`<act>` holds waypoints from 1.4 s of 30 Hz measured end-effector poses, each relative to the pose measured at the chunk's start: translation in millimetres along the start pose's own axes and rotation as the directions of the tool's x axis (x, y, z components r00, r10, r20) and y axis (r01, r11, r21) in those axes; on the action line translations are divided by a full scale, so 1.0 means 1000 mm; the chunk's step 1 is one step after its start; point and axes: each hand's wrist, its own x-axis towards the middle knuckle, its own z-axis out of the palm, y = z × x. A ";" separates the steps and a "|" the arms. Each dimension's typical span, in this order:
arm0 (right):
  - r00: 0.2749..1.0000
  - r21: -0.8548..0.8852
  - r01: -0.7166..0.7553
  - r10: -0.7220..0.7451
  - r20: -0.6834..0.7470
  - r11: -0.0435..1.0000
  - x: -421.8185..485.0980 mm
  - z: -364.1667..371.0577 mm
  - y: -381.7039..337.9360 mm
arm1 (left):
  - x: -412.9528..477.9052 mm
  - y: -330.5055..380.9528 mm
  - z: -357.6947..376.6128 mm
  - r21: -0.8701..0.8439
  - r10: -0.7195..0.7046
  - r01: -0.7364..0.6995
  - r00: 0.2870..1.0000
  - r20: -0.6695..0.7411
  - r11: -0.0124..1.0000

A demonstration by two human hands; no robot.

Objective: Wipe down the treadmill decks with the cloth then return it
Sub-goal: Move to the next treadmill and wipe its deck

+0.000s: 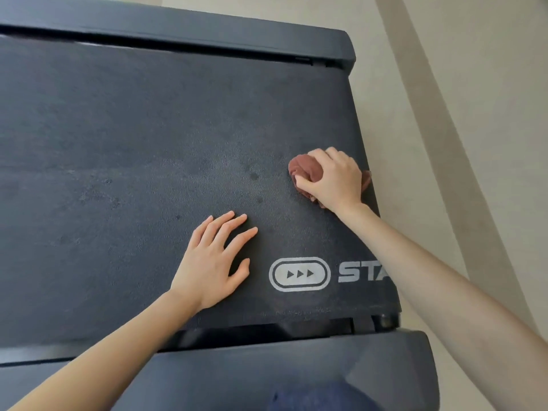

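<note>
The dark treadmill deck fills most of the head view, dusty and speckled, with a white arrow logo printed near its right end. My right hand grips a bunched reddish-brown cloth and holds it down on the deck close to the right edge; a bit of cloth sticks out past the hand over that edge. My left hand lies flat on the deck with straight, spread fingers, left of the logo.
A black side rail runs along the far edge of the belt, and another rail lies along the near edge. Pale floor lies to the right of the treadmill. A dark blue clothed knee shows at the bottom.
</note>
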 end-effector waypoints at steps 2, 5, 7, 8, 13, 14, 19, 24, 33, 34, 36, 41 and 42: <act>0.999 0.031 0.036 -0.035 -0.020 0.999 -0.055 -0.014 -0.007 | -0.001 0.002 -0.001 0.008 -0.001 0.001 1.000 0.019 1.000; 0.997 0.034 0.068 -0.066 -0.043 0.997 -0.140 -0.027 -0.022 | -0.001 0.002 -0.002 0.015 -0.006 0.006 0.999 0.040 1.000; 0.998 0.027 0.060 -0.059 -0.013 0.998 -0.177 -0.030 -0.032 | -0.001 0.003 -0.003 0.017 -0.010 0.009 0.999 0.051 1.000; 0.999 0.025 0.046 -0.046 0.006 0.999 -0.184 -0.030 -0.035 | -0.001 0.003 -0.004 0.016 -0.013 0.012 0.998 0.054 1.000; 0.999 0.049 -0.050 0.050 0.001 0.998 -0.120 -0.019 -0.045 | -0.001 0.004 -0.006 -0.008 -0.014 0.014 0.998 0.055 1.000; 0.998 0.034 -0.063 0.064 -0.016 0.997 -0.096 -0.013 -0.046 | -0.001 0.004 -0.006 -0.010 -0.011 0.011 0.999 0.053 1.000; 0.994 -0.031 -0.105 0.105 -0.013 0.994 0.033 0.021 -0.040 | -0.002 0.002 0.000 -0.038 -0.005 0.005 1.000 0.001 0.999; 0.997 -0.030 -0.075 0.075 -0.004 0.997 0.064 0.029 -0.038 | -0.002 -0.001 0.003 -0.043 0.007 -0.008 0.999 -0.040 0.999; 0.989 0.042 0.127 -0.129 0.069 0.991 -0.190 -0.034 -0.048 | -0.001 0.004 -0.003 0.007 -0.019 0.019 1.000 0.019 1.000; 0.985 0.040 0.149 -0.152 0.086 0.988 -0.198 -0.035 -0.047 | -0.002 0.004 -0.003 0.014 -0.019 0.018 0.999 0.027 1.000; 0.979 0.064 0.191 -0.195 0.064 0.979 -0.182 -0.032 -0.042 | -0.001 0.005 -0.003 0.030 -0.014 0.013 0.999 0.042 0.999; 0.993 0.041 0.122 -0.122 -0.008 0.992 -0.048 0.000 -0.044 | -0.001 0.005 -0.003 0.034 -0.008 0.007 0.999 0.042 0.999; 0.995 0.021 0.099 -0.099 -0.009 0.995 -0.016 0.009 -0.047 | 0.000 0.004 -0.002 0.031 -0.002 0.001 0.999 0.040 1.000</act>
